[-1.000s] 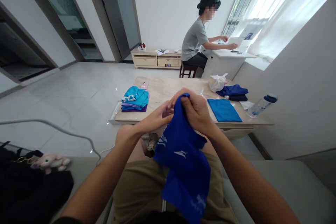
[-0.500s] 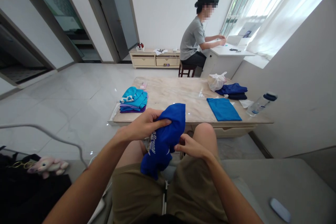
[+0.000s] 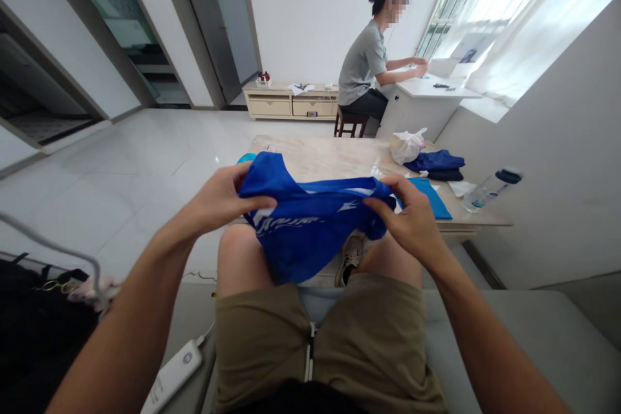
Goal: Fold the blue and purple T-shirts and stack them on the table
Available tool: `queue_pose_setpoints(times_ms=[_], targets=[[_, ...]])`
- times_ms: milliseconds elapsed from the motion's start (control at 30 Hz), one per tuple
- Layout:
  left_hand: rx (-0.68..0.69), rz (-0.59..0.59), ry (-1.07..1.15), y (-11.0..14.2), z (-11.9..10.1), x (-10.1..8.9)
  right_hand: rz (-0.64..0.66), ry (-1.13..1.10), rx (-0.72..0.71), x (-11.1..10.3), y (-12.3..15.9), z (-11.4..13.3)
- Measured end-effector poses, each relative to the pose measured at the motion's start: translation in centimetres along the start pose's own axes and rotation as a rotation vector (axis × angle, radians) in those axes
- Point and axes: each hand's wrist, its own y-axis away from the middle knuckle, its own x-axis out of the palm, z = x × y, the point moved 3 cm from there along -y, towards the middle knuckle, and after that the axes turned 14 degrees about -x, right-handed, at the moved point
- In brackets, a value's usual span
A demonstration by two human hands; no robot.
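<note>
A blue jersey (image 3: 310,226) with white lettering is stretched between my hands above my knees. My left hand (image 3: 230,197) pinches it near one shoulder, thumb on the front and fingers behind. At the other side my right hand (image 3: 405,210) grips the fabric the same way. The neckline runs along the top between them, and the lower part hangs down in loose folds. Behind the jersey, a folded bright blue cloth (image 3: 434,197) lies on the marble-topped table (image 3: 334,158), partly covered by my right hand. Only a sliver of a turquoise garment (image 3: 246,157) shows past the jersey.
A clear bottle (image 3: 490,191), a white plastic bag (image 3: 407,145) and dark blue clothes (image 3: 439,162) stand on the table's right part. A white power strip (image 3: 172,375) lies on the sofa at my left. Beyond, a person (image 3: 369,65) sits at a white desk (image 3: 431,94).
The bunched jersey has been lifted and spread wide. My right hand has moved up and right to take its other side, while my left hand has shifted left and up.
</note>
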Motion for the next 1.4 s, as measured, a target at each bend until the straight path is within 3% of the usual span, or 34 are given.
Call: queue_pose_setpoints(times_ms=[100,167,233,333,433,500,567,700,800,900,967,1133,1267,1400], targets=[[-0.020,0.165,-0.100,-0.3,2.7,3.1,0.252,0.122,0.005,2.2,1.2,-1.7],[-0.085,0.157,-0.216,-1.0,4.4,4.0,0.340,0.252,0.027,2.7,1.2,-3.2],[-0.109,0.048,-0.275,-1.6,5.2,3.3,0.296,0.341,0.018,1.8,0.3,-3.9],[0.020,-0.092,-0.201,-2.1,4.9,1.6,0.152,0.299,-0.064,-0.8,-2.0,-3.6],[0.066,0.004,-0.070,-3.2,5.6,3.0,0.108,0.176,-0.088,-2.1,-3.5,-4.2],[-0.031,0.114,-0.033,-4.4,7.0,5.0,0.163,0.176,-0.045,-2.1,-4.0,-5.5],[-0.101,0.108,-0.066,-5.8,8.0,6.1,0.202,0.246,-0.014,-2.5,-4.3,-6.7],[0.009,-0.044,-0.201,-7.1,7.0,3.7,0.099,0.321,-0.083,-5.4,-5.7,-7.0],[0.061,0.036,-0.220,-7.0,5.9,1.6,0.092,0.207,-0.120,-6.9,-6.0,-7.4],[-0.062,0.151,-0.184,-7.1,6.2,0.6,0.207,0.107,-0.032,-6.4,-5.3,-9.3],[-0.106,0.100,-0.114,-7.4,6.6,-0.3,0.212,0.088,0.014,-5.9,-4.9,-10.5],[-0.075,-0.139,0.082,-6.2,6.0,-2.5,0.015,0.027,0.046,-6.4,-4.9,-10.4],[-0.192,-0.117,0.137,-4.5,6.2,-2.6,0.125,-0.053,0.169,-6.2,-5.1,-9.9],[-0.350,-0.175,0.254,-4.1,7.8,-2.3,0.058,-0.041,0.312,-5.2,-4.8,-11.2]])
